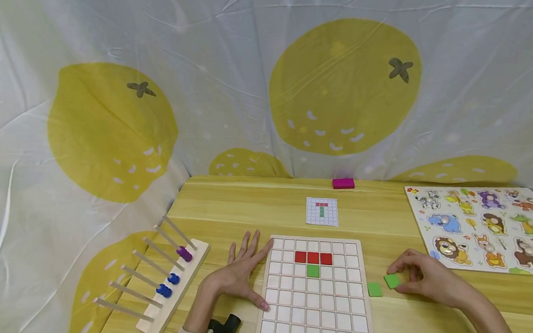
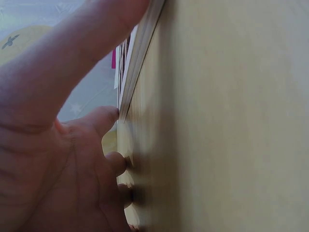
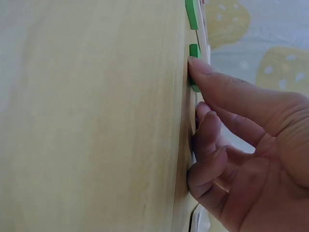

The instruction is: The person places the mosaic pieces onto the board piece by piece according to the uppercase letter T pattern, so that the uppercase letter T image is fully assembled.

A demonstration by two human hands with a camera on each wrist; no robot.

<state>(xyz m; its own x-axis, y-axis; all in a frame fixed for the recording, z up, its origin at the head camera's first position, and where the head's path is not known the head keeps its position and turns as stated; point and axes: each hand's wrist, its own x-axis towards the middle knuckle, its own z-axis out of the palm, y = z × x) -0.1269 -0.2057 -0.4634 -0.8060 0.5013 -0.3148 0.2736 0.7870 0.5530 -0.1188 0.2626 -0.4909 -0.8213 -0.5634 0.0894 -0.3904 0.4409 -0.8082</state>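
Observation:
My left hand [image 1: 236, 275] is spread beside the wooden grid board [image 1: 279, 284], its thumb and index fingertip at the board's left edge. On the board, three red tiles [image 1: 313, 258] form a row, with one green tile [image 1: 313, 270] under the middle one. To the right of the board, my right hand [image 1: 431, 279] pinches a green square tile [image 1: 392, 281] between thumb and index finger, low over the table. In the right wrist view the thumb lies against this tile [image 3: 194, 50]. Another loose green tile [image 1: 375, 290] lies between it and the board.
A small pattern card [image 1: 310, 219] with a red and green T lies behind the board. Farther back is a magenta block [image 1: 343, 183]. An animal puzzle board [image 1: 466, 232] lies at right; a peg stand [image 1: 195, 254] with purple and blue beads stands at left. A lemon-print curtain [image 1: 226, 82] hangs behind.

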